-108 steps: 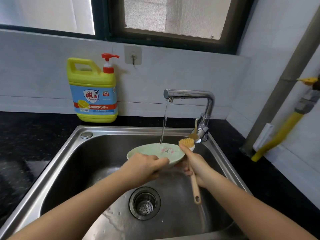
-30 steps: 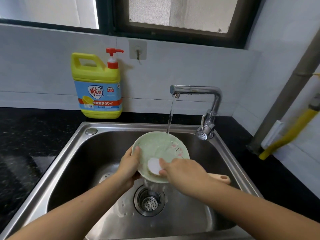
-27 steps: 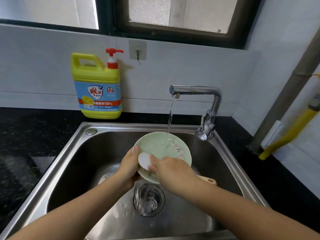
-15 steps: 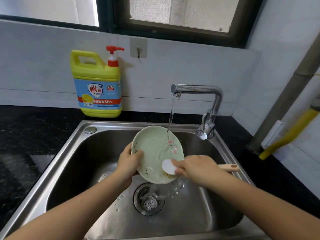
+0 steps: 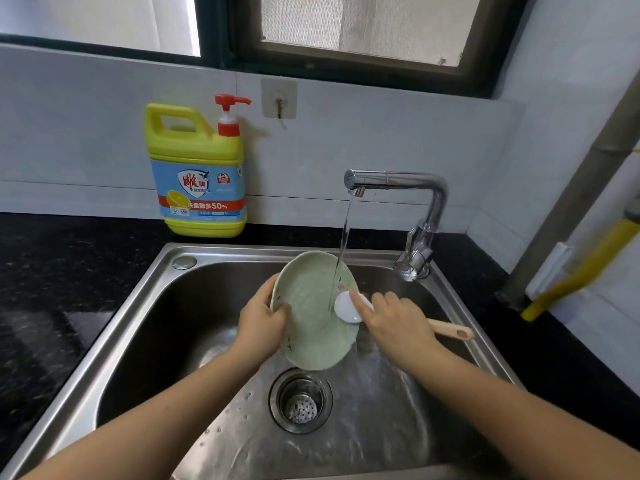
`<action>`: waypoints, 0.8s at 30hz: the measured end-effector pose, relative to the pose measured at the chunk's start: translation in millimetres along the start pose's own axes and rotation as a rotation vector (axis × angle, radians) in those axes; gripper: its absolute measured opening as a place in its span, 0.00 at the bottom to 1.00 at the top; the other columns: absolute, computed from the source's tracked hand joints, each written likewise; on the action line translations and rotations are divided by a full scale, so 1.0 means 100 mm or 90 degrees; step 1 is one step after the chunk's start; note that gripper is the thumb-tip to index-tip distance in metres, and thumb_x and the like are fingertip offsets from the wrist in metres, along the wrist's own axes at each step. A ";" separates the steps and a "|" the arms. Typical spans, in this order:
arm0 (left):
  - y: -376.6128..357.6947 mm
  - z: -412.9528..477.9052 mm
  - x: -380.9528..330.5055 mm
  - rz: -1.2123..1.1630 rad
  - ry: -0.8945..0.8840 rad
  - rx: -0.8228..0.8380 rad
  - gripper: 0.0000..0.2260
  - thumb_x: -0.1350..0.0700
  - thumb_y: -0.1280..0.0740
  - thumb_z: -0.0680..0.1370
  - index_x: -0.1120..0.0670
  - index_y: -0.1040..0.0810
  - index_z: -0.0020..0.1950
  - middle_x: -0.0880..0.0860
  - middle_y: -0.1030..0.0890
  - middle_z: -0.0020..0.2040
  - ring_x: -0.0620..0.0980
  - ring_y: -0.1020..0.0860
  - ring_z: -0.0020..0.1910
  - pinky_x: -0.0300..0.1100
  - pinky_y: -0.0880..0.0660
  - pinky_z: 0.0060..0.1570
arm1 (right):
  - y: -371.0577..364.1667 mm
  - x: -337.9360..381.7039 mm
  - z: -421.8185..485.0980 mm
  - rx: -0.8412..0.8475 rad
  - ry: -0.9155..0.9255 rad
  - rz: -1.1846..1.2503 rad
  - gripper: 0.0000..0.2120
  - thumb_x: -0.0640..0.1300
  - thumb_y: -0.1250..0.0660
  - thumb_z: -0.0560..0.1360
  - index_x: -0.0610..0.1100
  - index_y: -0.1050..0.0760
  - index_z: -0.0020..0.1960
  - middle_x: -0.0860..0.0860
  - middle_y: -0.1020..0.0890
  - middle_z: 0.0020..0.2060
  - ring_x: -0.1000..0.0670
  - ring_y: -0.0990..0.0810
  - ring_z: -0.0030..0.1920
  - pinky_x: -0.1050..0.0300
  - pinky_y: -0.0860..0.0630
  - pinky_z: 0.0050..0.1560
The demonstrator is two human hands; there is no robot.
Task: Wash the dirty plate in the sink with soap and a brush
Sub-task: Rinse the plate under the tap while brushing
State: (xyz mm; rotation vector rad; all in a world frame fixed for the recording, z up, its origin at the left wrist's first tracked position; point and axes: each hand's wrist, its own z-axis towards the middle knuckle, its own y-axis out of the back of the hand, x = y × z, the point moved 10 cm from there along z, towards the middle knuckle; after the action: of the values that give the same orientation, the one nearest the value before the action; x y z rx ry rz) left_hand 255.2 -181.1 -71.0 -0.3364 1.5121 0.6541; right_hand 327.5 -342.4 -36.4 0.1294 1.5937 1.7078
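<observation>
Over the stainless steel sink (image 5: 145,327), the pale green round plate (image 5: 308,327) is held tilted on edge, face toward the camera, above the round metal drain strainer (image 5: 300,402). The left hand (image 5: 259,327) grips the plate's left rim, thumb on the face, fingers behind. The right hand (image 5: 398,323) is wrapped round the wooden-handled brush with a white round head (image 5: 347,308), index finger laid along the neck; the head presses on the plate's right side and the handle end sticks out right. A thin water stream (image 5: 346,230) falls from the chrome faucet (image 5: 415,183) onto the plate's upper right. The sink floor is wet. At the far left on the black speckled table (image 5: 52,271), against the wall, stands the yellow soap jug with a red pump and blue label (image 5: 199,174). A clear adhesive wall hook (image 5: 279,100) is just right of the pump. At the far right corner there is a yellow pipe (image 5: 581,268).
</observation>
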 end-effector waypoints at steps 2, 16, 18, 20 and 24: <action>0.03 0.01 0.04 -0.027 0.015 -0.020 0.23 0.66 0.40 0.75 0.40 0.27 0.60 0.43 0.22 0.51 0.50 0.24 0.53 0.49 0.24 0.54 | -0.06 0.14 -0.13 0.092 0.024 0.035 0.32 0.41 0.24 0.61 0.39 0.25 0.64 0.42 0.22 0.35 0.44 0.23 0.32 0.56 0.36 0.25; -0.34 -0.12 0.47 -0.274 0.294 0.078 0.21 0.39 0.47 0.80 0.52 0.23 0.56 0.55 0.16 0.44 0.53 0.18 0.41 0.44 0.21 0.37 | 0.31 0.53 0.04 0.079 0.039 0.334 0.20 0.54 0.47 0.81 0.57 0.40 0.73 0.45 0.26 0.47 0.44 0.26 0.50 0.51 0.32 0.46; -0.38 -0.12 0.51 -0.282 0.311 0.090 0.22 0.39 0.47 0.79 0.53 0.22 0.53 0.54 0.15 0.38 0.51 0.17 0.36 0.41 0.20 0.30 | 0.36 0.44 0.12 0.054 0.021 0.337 0.20 0.54 0.45 0.80 0.60 0.39 0.72 0.48 0.29 0.44 0.45 0.27 0.50 0.52 0.32 0.48; -0.40 -0.13 0.52 -0.284 0.318 0.102 0.23 0.38 0.47 0.79 0.53 0.21 0.53 0.52 0.15 0.33 0.49 0.17 0.30 0.38 0.23 0.24 | 0.38 0.35 0.18 0.025 0.018 0.310 0.20 0.54 0.43 0.80 0.60 0.37 0.71 0.47 0.26 0.46 0.44 0.26 0.53 0.51 0.32 0.50; -0.46 -0.16 0.52 -0.275 0.324 0.126 0.23 0.38 0.47 0.79 0.52 0.22 0.55 0.50 0.16 0.31 0.47 0.18 0.27 0.36 0.25 0.23 | 0.34 0.10 0.19 -0.027 -0.004 0.248 0.21 0.48 0.43 0.81 0.53 0.38 0.73 0.44 0.25 0.53 0.42 0.27 0.55 0.52 0.33 0.47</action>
State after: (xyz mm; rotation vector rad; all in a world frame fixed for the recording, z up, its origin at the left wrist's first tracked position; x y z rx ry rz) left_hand 265.8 -217.7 -131.7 -0.6898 1.8881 0.0688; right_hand 315.1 -318.1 -6.9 0.4492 1.6014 2.0293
